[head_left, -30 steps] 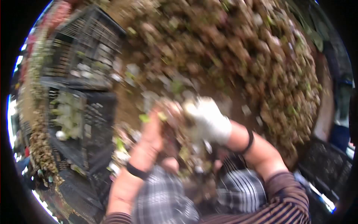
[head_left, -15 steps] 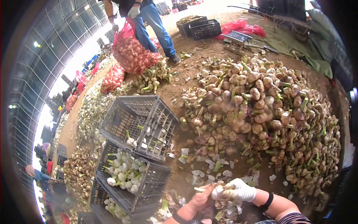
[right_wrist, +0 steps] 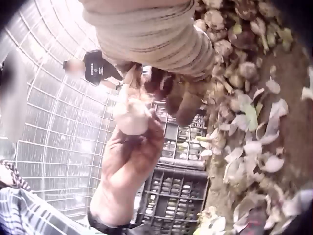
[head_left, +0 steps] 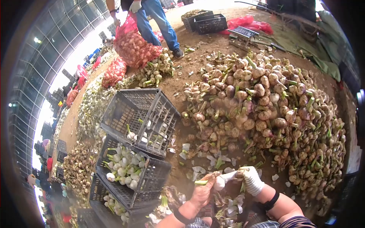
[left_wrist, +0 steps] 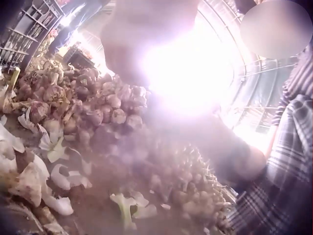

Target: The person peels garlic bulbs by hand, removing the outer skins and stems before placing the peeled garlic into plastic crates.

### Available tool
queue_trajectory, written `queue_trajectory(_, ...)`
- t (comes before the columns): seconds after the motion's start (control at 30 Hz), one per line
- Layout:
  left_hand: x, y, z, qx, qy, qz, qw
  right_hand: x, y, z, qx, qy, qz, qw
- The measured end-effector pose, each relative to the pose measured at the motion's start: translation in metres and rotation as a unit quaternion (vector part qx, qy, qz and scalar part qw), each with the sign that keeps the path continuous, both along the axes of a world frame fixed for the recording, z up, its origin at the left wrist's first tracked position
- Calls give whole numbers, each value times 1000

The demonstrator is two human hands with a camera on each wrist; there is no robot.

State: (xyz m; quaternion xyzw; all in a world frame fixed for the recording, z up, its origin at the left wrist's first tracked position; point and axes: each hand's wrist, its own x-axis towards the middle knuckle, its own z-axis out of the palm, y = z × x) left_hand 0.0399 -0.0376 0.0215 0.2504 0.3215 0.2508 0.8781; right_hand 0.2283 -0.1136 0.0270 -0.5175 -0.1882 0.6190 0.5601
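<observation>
In the head view my bare left hand [head_left: 201, 193] holds a garlic bulb [head_left: 219, 184] whose cut green stem [head_left: 200, 182] sticks out past the fingers on the left. My right hand [head_left: 252, 182], in a white knit glove, pinches pale garlic skin [head_left: 229, 175] that stretches across from the bulb. From the right wrist view, the left hand [right_wrist: 128, 159] grips the whitish bulb [right_wrist: 132, 120] from below, close under the gloved right hand [right_wrist: 151, 36]. Strong glare washes out much of the left wrist view.
A large pile of unpeeled garlic [head_left: 262, 102] lies ahead to the right. Black crates [head_left: 157, 182] stand at left, one holding cleaned bulbs [head_left: 123, 167]. Loose skins [head_left: 199, 171] litter the ground. Farther off, a person [head_left: 152, 22] holds a red net sack [head_left: 133, 45].
The head view has lifted from looking down, blurred, to looking forward. Over the last half second, my right hand has moved away from the bulb to the right, drawing the skin out.
</observation>
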Motion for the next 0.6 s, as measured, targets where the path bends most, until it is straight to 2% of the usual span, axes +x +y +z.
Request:
queue_trajectory(0.07, 3, -1, 3, 75, 36, 31, 996, -12, 5, -1, 31, 99, -11, 995)
queue_trajectory(0.1, 3, 0, 3, 83, 25, 22, 996, -15, 5, 6, 8, 182, 33, 983)
queue_trajectory(0.13, 5, -1, 1, 83, 25, 22, 996, -18, 8, 16, -8, 136, 56, 989)
queue_trajectory(0.2, 8, -3, -1, 274, 124, 39, 953, -27, 3, 14, 90, 21, 74, 993)
queue_trajectory(0.23, 10, -4, 1, 335, 139, 58, 930, -34, 5, 14, 137, -40, 23, 989)
queue_trajectory(0.27, 11, -4, 6, 335, 138, 58, 930, -34, 5, 14, 137, -41, 23, 989)
queue_trajectory(0.3, 11, -3, 10, 230, 113, 49, 965, -34, 7, 14, 130, -185, 33, 974)
queue_trajectory(0.33, 10, -2, 13, 122, 86, 40, 988, -34, 9, 15, 120, -325, 42, 937)
queue_trajectory(0.37, 9, -2, 8, 90, 92, 57, 990, -34, 9, 17, 121, -325, 42, 937)
queue_trajectory(0.47, 0, -4, -3, 34, 62, 46, 996, -28, 8, 23, 48, -432, 67, 898)
queue_trajectory(0.5, -5, 0, -4, -2, 0, 6, 1000, -26, 12, 24, 41, -197, 11, 979)
queue_trajectory(0.53, -6, 0, -3, -4, 0, 6, 1000, -24, 15, 24, 32, 50, -48, 997)
queue_trajectory(0.6, -5, 1, 2, -15, -16, 13, 1000, -26, 18, 25, 39, 52, -49, 997)
